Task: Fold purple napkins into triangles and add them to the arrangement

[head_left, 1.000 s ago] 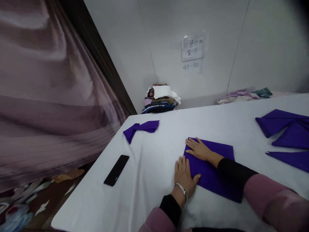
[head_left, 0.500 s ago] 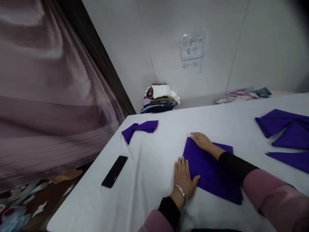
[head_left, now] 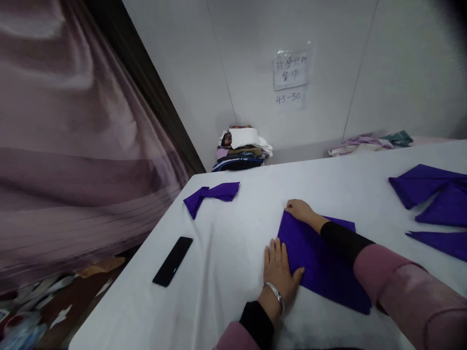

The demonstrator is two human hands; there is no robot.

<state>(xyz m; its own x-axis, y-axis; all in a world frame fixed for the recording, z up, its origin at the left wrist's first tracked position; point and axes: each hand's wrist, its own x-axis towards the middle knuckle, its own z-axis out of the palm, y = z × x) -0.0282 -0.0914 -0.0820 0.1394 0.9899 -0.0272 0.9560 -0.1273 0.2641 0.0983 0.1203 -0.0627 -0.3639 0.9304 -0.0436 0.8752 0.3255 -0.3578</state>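
Note:
A folded purple napkin (head_left: 321, 262) lies flat on the white-covered table (head_left: 233, 253) in front of me. My left hand (head_left: 279, 270), with a silver bracelet at the wrist, rests flat along the napkin's left edge, fingers stretched and thumb on the cloth. At the napkin's far left corner, my right hand (head_left: 299, 211) has its fingers pinched on the tip. The right forearm hides part of the napkin's middle and right side.
A knotted purple napkin (head_left: 211, 193) and a black phone (head_left: 172, 261) lie on the left. More purple napkins (head_left: 438, 189) lie at the right. Folded clothes (head_left: 242, 150) are stacked behind the far edge. A curtain (head_left: 80, 146) hangs at the left; a paper sign (head_left: 290, 73) is on the wall.
My right hand has shifted slightly left, and its fingers have closed from lying over the napkin's far left corner to pinching it. The left hand stays nearly in place.

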